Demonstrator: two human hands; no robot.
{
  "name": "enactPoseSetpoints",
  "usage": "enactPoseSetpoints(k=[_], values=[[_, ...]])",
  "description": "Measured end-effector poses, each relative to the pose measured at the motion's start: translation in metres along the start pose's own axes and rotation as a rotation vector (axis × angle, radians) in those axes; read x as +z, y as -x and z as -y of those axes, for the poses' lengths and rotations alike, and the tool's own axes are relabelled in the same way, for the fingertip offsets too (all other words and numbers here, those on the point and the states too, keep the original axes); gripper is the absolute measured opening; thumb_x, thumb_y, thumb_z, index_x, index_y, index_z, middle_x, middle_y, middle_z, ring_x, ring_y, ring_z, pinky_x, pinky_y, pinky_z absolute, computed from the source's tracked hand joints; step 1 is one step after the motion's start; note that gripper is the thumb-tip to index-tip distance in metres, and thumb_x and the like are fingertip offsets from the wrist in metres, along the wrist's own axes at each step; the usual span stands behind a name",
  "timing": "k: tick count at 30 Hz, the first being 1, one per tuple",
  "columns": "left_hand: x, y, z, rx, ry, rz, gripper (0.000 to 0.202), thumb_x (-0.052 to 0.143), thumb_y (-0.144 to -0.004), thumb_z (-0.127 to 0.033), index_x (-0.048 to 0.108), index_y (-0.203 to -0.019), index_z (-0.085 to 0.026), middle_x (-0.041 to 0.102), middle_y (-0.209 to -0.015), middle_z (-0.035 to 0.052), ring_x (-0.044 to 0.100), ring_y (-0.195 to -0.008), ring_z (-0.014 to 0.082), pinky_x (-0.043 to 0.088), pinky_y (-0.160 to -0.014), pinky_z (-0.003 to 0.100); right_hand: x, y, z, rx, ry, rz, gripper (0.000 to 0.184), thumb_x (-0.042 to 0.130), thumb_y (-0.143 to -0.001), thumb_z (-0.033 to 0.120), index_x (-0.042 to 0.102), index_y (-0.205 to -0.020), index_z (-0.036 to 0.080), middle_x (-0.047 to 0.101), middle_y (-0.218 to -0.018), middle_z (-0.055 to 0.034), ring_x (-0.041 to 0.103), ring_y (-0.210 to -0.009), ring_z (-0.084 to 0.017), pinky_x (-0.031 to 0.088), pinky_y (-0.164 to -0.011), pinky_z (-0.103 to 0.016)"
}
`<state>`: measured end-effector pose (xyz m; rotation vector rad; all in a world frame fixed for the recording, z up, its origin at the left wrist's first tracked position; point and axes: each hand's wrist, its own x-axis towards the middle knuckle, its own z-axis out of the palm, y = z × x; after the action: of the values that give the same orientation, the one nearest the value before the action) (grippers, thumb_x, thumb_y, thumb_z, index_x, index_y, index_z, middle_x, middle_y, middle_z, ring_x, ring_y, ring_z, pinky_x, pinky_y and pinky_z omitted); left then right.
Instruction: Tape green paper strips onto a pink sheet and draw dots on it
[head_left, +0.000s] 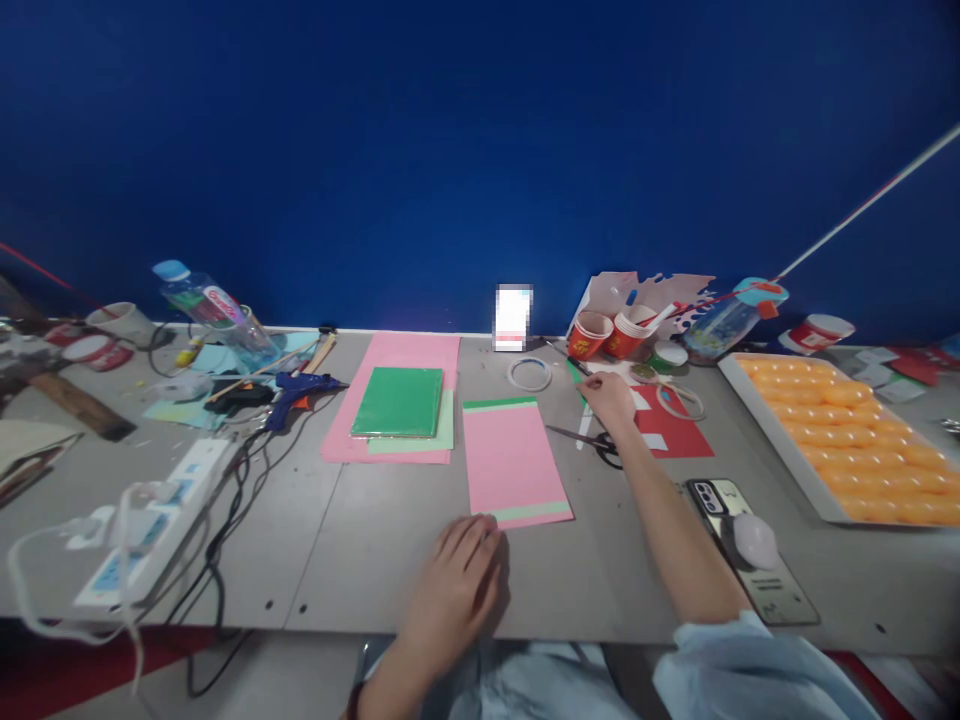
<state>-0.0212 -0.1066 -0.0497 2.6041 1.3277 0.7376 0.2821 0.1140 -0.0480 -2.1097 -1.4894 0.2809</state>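
Pink sheet (514, 456) btwn hands: left hand (457, 585) touching, right hand (609, 398) near.

Grey table (360, 560) is running the full width of view, with seams and small screw holes showing in its top. Deep blue wall (450, 140) is rising straight behind the table's far edge, evenly dim. A white strip is crossing the wall diagonally above the table's right end. Red floor (45, 670) is showing below the table's near-left edge.
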Motion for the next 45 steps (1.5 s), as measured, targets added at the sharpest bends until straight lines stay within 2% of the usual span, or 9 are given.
enactPoseSetpoints(k=[3,10,17,20,23,31,37,40,45], values=[[-0.005,-0.001,0.005,-0.040,0.066,-0.021,0.036,0.046,-0.088,-0.014,0.058,-0.121,-0.019,0.064,-0.122,0.0088,0.056,-0.116,0.0219,0.038,-0.108,0.048,-0.008,0.002,0.007,-0.032,-0.081,-0.018,0.017,0.060,-0.075,0.033,0.066,-0.071,0.018,0.068,-0.081,-0.0075,0.059,-0.073,-0.019,0.043,-0.067,-0.029],[-0.025,-0.036,0.017,-0.319,0.645,0.005,0.027,0.050,-0.090,-0.026,0.065,-0.111,-0.021,0.068,-0.113,0.0094,0.062,-0.108,0.0206,0.051,-0.094,0.036,-0.032,0.044,0.041,-0.226,-0.471,0.066,0.026,0.058,-0.077,0.043,0.059,-0.081,0.018,0.060,-0.069,-0.0006,0.048,-0.056,-0.012,0.039,-0.054,-0.024],[-0.016,-0.115,0.030,-0.500,1.112,-0.155,0.036,0.070,-0.074,-0.035,0.068,-0.106,-0.018,0.069,-0.100,0.0098,0.065,-0.087,0.0181,0.052,-0.080,0.031,-0.045,0.101,0.078,-0.390,-0.571,0.442,0.018,0.058,-0.082,0.039,0.057,-0.080,0.020,0.056,-0.067,0.0017,0.045,-0.055,-0.011,0.037,-0.052,-0.023],[-0.009,-0.133,0.029,-0.554,1.216,-0.233,0.022,0.075,-0.068,-0.036,0.070,-0.077,-0.017,0.067,-0.080,0.0042,0.061,-0.074,0.0150,0.050,-0.068,0.026,-0.044,0.113,0.085,-0.432,-0.547,0.572,0.012,0.057,-0.082,0.033,0.059,-0.081,0.020,0.058,-0.069,0.0023,0.045,-0.054,-0.010,0.037,-0.052,-0.022],[-0.003,-0.137,0.030,-0.621,1.229,-0.316,0.028,0.076,-0.067,-0.037,0.061,-0.055,-0.016,0.056,-0.061,-0.0012,0.052,-0.061,0.0107,0.043,-0.058,0.022,-0.038,0.117,0.085,-0.440,-0.539,0.616,0.008,0.057,-0.081,0.027,0.061,-0.082,0.020,0.063,-0.074,0.0017,0.049,-0.059,-0.011,0.040,-0.056,-0.022],[0.005,-0.130,0.053,-0.795,1.314,-0.445,0.032,0.077,-0.066,-0.041,0.060,-0.058,-0.015,0.055,-0.054,-0.0030,0.050,-0.055,0.0087,0.041,-0.057,0.021,-0.024,0.125,0.075,-0.178,-0.698,0.775,0.022,0.062,-0.076,0.029,0.062,-0.097,0.021,0.065,-0.074,0.0010,0.054,-0.055,-0.010,0.047,-0.045,-0.020],[0.004,-0.126,0.056,-0.837,1.358,-0.461,0.037,0.079,-0.063,-0.045,0.057,-0.058,-0.015,0.046,-0.048,-0.0068,0.039,-0.044,0.0046,0.030,-0.045,0.018,-0.023,0.130,0.075,-0.190,-0.731,0.901,0.029,0.059,-0.079,0.029,0.060,-0.108,0.022,0.066,-0.074,0.0015,0.055,-0.054,-0.010,0.049,-0.048,-0.021],[0.007,-0.126,0.057,-0.896,1.394,-0.391,0.039,0.081,-0.060,-0.047,0.057,-0.061,-0.015,0.038,-0.042,-0.0098,0.031,-0.037,0.0025,0.019,-0.038,0.018,-0.019,0.107,0.070,-0.303,-0.596,0.814,0.024,0.053,-0.086,0.033,0.063,-0.104,0.020,0.069,-0.082,-0.0026,0.061,-0.063,-0.013,0.049,-0.055,-0.025],[0.010,-0.127,0.060,-0.877,1.508,-0.275,0.042,0.081,-0.057,-0.049,0.058,-0.064,-0.015,0.043,-0.045,-0.0083,0.032,-0.035,0.0018,0.014,-0.034,0.018,0.009,0.046,0.061,-0.553,-0.003,0.243,0.025,0.048,-0.088,0.019,0.065,-0.107,0.019,0.067,-0.112,-0.0073,0.060,-0.096,-0.019,0.046,-0.089,-0.033]])
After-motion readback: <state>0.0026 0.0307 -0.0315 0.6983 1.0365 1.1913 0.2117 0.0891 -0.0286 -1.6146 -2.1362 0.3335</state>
